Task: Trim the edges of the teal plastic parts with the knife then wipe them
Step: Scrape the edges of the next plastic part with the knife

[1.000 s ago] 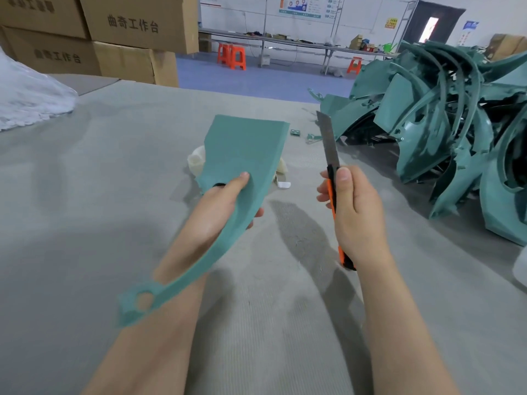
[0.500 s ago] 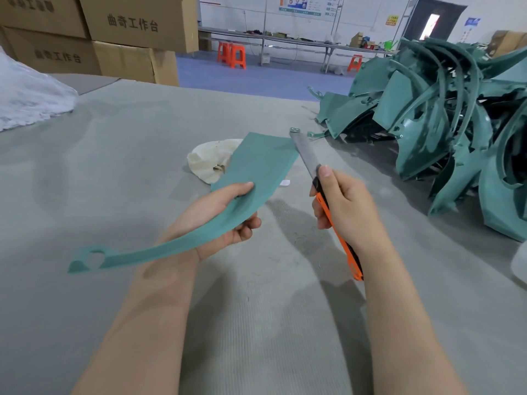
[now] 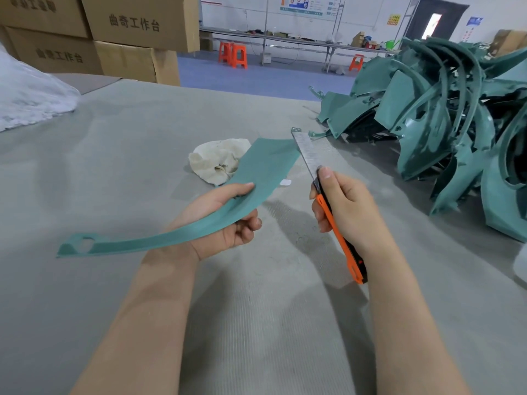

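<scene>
Grey felt table (image 3: 114, 172) under both arms, and we are mid-trim. Left hand (image 3: 228, 220) pinches the part (image 3: 265, 166) at about mid-length, thumb flat on top, fingers curled underneath, holding it up off the felt. Its long axis runs from the narrow, holed tip out past the left wrist, up and across to the wide end ahead of the fingers, and that wide end points straight at the right hand (image 3: 346, 212). Right hand is wrapped tight round the knife (image 3: 343, 246), thumb pushed up the spine, blade (image 3: 305, 151) stretched forward from the knuckles and lying along the wide end's outer edge; it looks to be touching at the far corner, hard to be sure. So the right hand is the nearer one to that edge, and I'd expect a draw back along it toward the body. Rag (image 3: 216, 161) waits just beyond the left thumb, the pile (image 3: 427, 124) well beyond the right hand.
</scene>
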The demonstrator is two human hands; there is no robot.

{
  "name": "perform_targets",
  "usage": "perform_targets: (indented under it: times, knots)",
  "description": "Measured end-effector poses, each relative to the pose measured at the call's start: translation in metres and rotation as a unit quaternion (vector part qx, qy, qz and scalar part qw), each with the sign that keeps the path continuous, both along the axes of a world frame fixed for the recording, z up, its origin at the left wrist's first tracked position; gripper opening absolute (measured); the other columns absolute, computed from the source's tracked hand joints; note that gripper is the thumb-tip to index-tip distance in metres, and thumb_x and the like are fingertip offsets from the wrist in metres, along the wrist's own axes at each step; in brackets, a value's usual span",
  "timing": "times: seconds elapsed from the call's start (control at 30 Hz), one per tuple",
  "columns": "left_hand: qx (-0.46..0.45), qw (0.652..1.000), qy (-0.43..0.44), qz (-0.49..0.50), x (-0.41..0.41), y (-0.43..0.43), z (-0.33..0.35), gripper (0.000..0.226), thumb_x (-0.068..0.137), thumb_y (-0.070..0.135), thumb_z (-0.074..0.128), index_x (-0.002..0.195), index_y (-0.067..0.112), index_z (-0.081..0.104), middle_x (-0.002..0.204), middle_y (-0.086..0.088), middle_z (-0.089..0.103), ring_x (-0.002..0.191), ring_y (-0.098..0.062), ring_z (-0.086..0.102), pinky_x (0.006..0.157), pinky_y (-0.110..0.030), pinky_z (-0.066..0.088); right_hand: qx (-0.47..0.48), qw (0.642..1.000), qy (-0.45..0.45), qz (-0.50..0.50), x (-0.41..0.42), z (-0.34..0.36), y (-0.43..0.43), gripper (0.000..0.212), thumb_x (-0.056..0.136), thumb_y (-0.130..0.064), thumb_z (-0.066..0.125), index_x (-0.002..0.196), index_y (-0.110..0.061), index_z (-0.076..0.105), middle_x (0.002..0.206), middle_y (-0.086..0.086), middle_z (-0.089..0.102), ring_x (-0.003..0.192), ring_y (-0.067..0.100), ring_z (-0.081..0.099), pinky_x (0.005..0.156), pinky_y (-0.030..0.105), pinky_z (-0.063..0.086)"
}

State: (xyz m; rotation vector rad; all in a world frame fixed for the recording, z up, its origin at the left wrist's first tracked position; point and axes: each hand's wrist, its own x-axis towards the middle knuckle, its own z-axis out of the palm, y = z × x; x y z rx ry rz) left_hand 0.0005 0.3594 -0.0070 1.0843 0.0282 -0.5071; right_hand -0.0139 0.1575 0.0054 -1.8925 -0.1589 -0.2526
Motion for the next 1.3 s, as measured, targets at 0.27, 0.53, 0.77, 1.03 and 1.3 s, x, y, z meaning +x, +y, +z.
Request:
perform_targets:
  times: [0.27, 0.53, 0.77, 1.03, 1.3]
  knots:
    - [0.007, 1.0, -0.003, -0.004, -0.001, 0.0, 0.0, 0.014, 0.067, 0.028, 0.064, 0.074, 0.018, 0.057, 0.049, 0.0, 0.044, 0.047, -0.016, 0.052, 0.045, -0.019, 0.038, 0.007, 1.0, -0.001, 0.002, -0.001, -0.001, 0.0, 0.045, 0.102, -0.04, 0.039, 0.069, -0.016, 0.056, 0.05, -0.001, 0.054, 0.042, 0.012, 0.049, 0.043, 0.021, 0.043]
    - [-0.008, 1.0, 0.003, 0.002, 0.0, 0.0, 0.0, 0.011, 0.066, 0.027, 0.065, 0.068, 0.017, 0.06, 0.049, 0.0, 0.041, 0.046, -0.016, 0.051, 0.045, -0.019, 0.039, 0.011, 0.999, 0.009, 0.034, -0.002, -0.001, 0.0, 0.046, 0.102, -0.04, 0.039, 0.072, -0.011, 0.056, 0.05, -0.001, 0.053, 0.042, 0.012, 0.048, 0.043, 0.021, 0.044]
    - [-0.018, 1.0, -0.003, 0.002, 0.0, 0.001, 0.001, 0.017, 0.069, 0.027, 0.063, 0.055, 0.018, 0.066, 0.048, 0.001, 0.04, 0.046, -0.015, 0.051, 0.045, -0.019, 0.038, -0.004, 0.998, 0.025, 0.06, -0.003, -0.002, 0.004, 0.044, 0.103, -0.038, 0.037, 0.072, -0.013, 0.056, 0.05, 0.0, 0.052, 0.042, 0.013, 0.047, 0.045, 0.022, 0.043]
    - [-0.026, 0.999, -0.006, 0.025, 0.001, -0.002, 0.001, 0.012, 0.08, 0.025, 0.058, 0.073, 0.016, 0.056, 0.047, 0.001, 0.043, 0.046, -0.014, 0.051, 0.045, -0.019, 0.038, -0.024, 0.989, 0.062, 0.135, -0.009, -0.006, 0.022, 0.043, 0.102, -0.038, 0.041, 0.065, -0.021, 0.055, 0.048, -0.001, 0.049, 0.041, 0.01, 0.044, 0.041, 0.021, 0.041]
    - [-0.093, 0.993, -0.009, 0.071, 0.004, -0.001, -0.002, 0.016, 0.076, 0.024, 0.059, 0.076, 0.009, 0.055, 0.053, -0.005, 0.054, 0.045, -0.015, 0.055, 0.047, -0.022, 0.049, -0.094, 0.965, 0.099, 0.224, -0.02, -0.009, 0.041, 0.039, 0.102, -0.037, 0.042, 0.069, -0.02, 0.054, 0.046, -0.006, 0.048, 0.042, 0.009, 0.045, 0.043, 0.023, 0.044]
